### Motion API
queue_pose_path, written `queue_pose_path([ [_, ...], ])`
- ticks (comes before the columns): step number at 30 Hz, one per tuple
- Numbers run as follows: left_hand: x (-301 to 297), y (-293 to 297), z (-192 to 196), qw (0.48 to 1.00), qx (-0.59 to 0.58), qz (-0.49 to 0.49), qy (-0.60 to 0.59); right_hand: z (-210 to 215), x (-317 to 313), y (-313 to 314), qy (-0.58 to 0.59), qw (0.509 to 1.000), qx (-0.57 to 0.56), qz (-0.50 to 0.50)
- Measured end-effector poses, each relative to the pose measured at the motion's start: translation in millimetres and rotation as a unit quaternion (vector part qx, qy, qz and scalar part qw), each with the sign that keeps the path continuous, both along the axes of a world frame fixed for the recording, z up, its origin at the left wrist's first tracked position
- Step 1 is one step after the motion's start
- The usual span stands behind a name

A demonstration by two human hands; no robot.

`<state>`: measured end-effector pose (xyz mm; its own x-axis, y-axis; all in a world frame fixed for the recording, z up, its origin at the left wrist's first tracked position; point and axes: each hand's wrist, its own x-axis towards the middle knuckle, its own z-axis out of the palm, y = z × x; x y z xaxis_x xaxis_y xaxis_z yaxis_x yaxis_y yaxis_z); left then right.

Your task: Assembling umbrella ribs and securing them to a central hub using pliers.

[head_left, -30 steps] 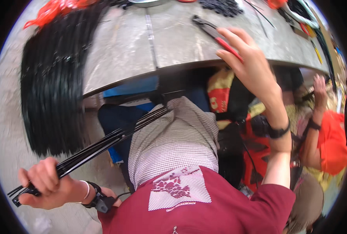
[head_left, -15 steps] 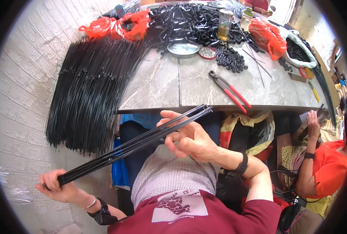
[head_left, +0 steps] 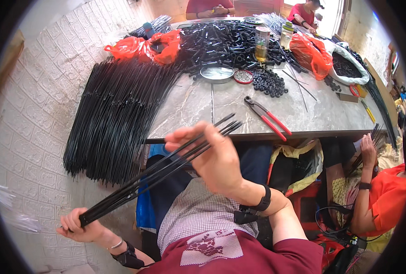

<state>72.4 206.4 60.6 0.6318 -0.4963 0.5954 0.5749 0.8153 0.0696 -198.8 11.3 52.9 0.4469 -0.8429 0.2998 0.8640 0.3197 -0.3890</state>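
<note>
A bundle of thin black rods (head_left: pixel 139 182) slants across my lap, its lower end at the left and its upper end near the table edge. My left hand (head_left: pixel 80 227) is closed round the lower end. My right hand (head_left: pixel 217 160) is at the upper part, fingers stretched out and thumb raised, with the rods running past the palm and fingers. It does not close round them. Towards the upper end the rods fan slightly apart.
A thick row of black rods (head_left: pixel 107 123) hangs over the table's left edge. Red-handled pliers (head_left: pixel 271 119) lie near the front edge of the grey table (head_left: pixel 184 114). Behind are black tubes (head_left: pixel 212 41), black rings (head_left: pixel 269 83) and a round dish (head_left: pixel 216 73). A co-worker in orange (head_left: pixel 388 196) sits at right.
My right hand has turned more upright and its thumb has risen beside the rods. The rods' upper ends have spread apart. The view has shifted, showing more of the people beyond the table.
</note>
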Motion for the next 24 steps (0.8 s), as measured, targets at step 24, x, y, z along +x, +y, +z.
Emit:
queue_pose_path([
  [24, -126.9, -191.6, 96.9, 0.701, 0.165, 0.175, -0.672, 30.3, -5.3, -13.4, 0.353, 0.893, -0.251, -0.119],
])
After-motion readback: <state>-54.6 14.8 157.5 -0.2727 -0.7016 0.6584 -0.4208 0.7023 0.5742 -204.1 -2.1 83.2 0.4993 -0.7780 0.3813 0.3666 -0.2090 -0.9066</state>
